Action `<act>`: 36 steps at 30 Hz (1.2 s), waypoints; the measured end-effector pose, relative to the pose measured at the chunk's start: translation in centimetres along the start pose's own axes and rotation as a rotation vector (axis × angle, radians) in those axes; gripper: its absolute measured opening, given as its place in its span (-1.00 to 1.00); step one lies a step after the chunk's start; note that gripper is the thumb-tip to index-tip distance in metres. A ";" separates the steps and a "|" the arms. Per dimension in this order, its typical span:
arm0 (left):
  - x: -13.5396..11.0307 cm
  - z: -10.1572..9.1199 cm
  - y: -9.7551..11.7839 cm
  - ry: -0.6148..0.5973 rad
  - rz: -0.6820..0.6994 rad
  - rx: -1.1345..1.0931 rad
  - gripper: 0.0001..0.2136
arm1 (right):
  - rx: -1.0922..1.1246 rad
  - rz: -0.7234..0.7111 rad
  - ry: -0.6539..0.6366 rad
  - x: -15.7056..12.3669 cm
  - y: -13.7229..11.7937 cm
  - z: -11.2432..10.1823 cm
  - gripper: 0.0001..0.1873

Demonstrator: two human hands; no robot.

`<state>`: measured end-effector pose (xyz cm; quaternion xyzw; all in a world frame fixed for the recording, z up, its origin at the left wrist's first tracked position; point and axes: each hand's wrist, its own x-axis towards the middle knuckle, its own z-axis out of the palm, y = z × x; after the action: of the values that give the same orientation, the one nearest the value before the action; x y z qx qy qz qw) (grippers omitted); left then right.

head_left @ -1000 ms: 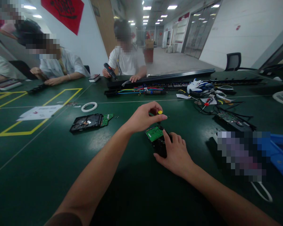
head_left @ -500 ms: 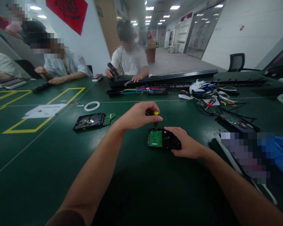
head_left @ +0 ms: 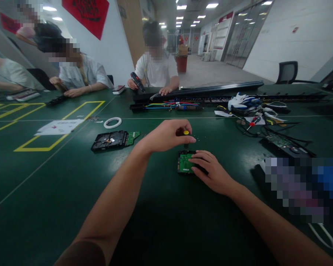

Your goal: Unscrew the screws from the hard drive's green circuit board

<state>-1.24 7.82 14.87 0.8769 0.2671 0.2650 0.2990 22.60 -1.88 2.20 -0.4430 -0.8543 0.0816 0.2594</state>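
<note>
My left hand [head_left: 170, 133] is closed around a short screwdriver with a yellow cap [head_left: 186, 132], held upright over the far edge of a hard drive. Most of its handle is hidden by my fingers, and I cannot tell whether the tip touches a screw. The hard drive [head_left: 185, 162] lies flat on the green table, its green circuit board facing up. My right hand [head_left: 211, 168] rests over the drive's right part with fingers spread, fingertips reaching onto the board. Tiny loose screws [head_left: 199, 139] lie just beyond the drive.
Left of me lie another hard drive [head_left: 109, 140] with a green board [head_left: 133, 137], a white ring [head_left: 112, 122] and papers [head_left: 58, 126]. Rightward are gloves [head_left: 242, 101], a red screwdriver [head_left: 252, 123], cables and a circuit-board device [head_left: 288, 144]. Across the table, a person holds a power drill [head_left: 138, 82].
My right hand has slid leftward from the drive's right end, its fingers now over the green board. The left hand keeps the screwdriver in place. The whole view has shifted slightly.
</note>
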 end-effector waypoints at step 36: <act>0.2 0.3 -1.5 -0.098 -0.118 -0.418 -0.68 | -0.100 0.196 -0.011 -0.2 1.5 1.5 -0.51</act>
<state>-1.41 8.84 13.77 0.7906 0.2422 0.2540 0.5019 22.99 -1.02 0.30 -0.5365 -0.8112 0.0664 0.2228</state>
